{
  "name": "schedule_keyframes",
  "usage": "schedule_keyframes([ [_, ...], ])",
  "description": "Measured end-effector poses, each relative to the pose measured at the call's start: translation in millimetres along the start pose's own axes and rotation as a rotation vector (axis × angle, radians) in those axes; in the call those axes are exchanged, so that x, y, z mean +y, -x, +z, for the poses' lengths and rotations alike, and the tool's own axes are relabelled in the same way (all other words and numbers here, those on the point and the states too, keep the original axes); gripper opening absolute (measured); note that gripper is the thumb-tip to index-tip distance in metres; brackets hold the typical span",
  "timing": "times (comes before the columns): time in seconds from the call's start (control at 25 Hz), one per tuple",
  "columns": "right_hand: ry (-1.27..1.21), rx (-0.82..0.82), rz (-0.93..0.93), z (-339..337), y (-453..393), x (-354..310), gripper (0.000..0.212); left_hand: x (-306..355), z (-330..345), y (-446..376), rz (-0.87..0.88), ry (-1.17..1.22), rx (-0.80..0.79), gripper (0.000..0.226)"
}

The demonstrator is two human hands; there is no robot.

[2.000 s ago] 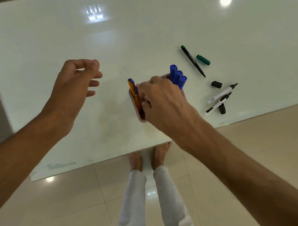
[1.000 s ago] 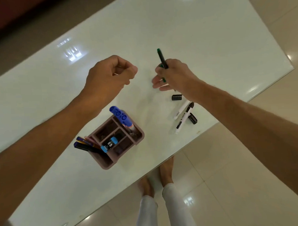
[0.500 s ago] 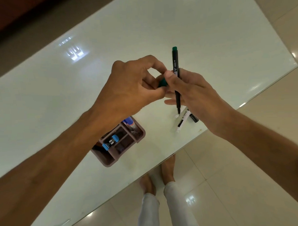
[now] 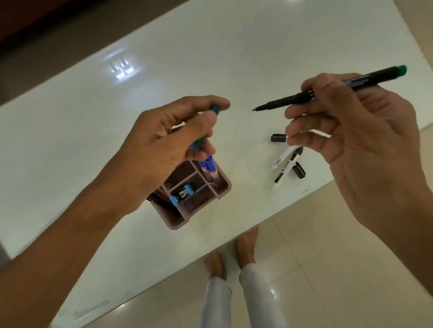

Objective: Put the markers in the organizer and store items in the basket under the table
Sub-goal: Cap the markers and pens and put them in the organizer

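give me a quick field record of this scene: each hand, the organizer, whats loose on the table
left hand: pinches green cap
right hand: holds uncapped green marker, tip pointing toward the left hand
organizer: on white table near its front edge, blue markers inside
loose on table: two uncapped white markers, two black caps
basket: not in view

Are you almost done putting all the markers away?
Not yet. Blue markers already stand in the organizer. The right hand holds the uncapped green marker, and the left hand holds its green cap. Two white markers and two black caps still lie on the table. No basket is in view.
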State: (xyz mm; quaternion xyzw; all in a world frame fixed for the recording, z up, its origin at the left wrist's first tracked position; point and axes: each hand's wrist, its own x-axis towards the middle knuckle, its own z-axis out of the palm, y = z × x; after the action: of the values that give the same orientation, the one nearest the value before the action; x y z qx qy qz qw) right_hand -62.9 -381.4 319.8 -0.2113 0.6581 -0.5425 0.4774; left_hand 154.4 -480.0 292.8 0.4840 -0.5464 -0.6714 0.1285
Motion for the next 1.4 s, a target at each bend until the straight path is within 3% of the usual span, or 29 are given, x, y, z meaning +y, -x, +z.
schedule_keyframes([
  [0.12, 0.001, -0.036, 0.012, 11, 11, 4, 0.016, -12, -3, 20, -0.019, -0.015, -0.029, 0.024],
  [0.36, 0.021, -0.137, 0.05, 35, 28, 20, 0.018, -20, 0, 36, -0.034, 0.145, 0.077, 0.026],
  [0.56, 0.045, -0.227, 0.022, 57, 45, 36, 0.015, -23, 0, 37, -0.063, 0.125, 0.006, 0.023],
  [0.68, 0.027, -0.224, -0.047, 78, 48, 43, 0.017, -23, 12, 40, -0.182, 0.19, 0.093, 0.037],
  [0.84, 0.052, -0.229, -0.129, 119, 49, 48, 0.018, -26, 3, 48, -0.183, 0.423, 0.227, 0.037],
  [1.0, 0.089, -0.268, -0.098, 137, 57, 60, 0.022, -35, -6, 64, -0.185, 0.446, 0.335, 0.029],
  [1.08, 0.132, -0.348, -0.023, 135, 61, 63, 0.021, -49, -19, 70, -0.157, 0.334, 0.371, 0.027],
  [1.16, 0.182, -0.314, 0.048, 118, 59, 63, 0.029, -63, -50, 76, -0.073, 0.171, 0.41, 0.024],
  [1.24, 0.238, -0.136, 0.015, 85, 48, 61, 0.029, -79, -90, 87, 0.02, -0.275, 0.395, 0.024],
  [1.32, 0.291, 0.097, -0.001, 41, 32, 60, 0.02, -87, -113, 95, 0.044, -0.699, 0.282, 0.027],
  [1.4, 0.365, 0.239, 0.018, 3, 22, 61, 0.021, -86, -111, 96, 0.064, -0.823, 0.223, 0.022],
])
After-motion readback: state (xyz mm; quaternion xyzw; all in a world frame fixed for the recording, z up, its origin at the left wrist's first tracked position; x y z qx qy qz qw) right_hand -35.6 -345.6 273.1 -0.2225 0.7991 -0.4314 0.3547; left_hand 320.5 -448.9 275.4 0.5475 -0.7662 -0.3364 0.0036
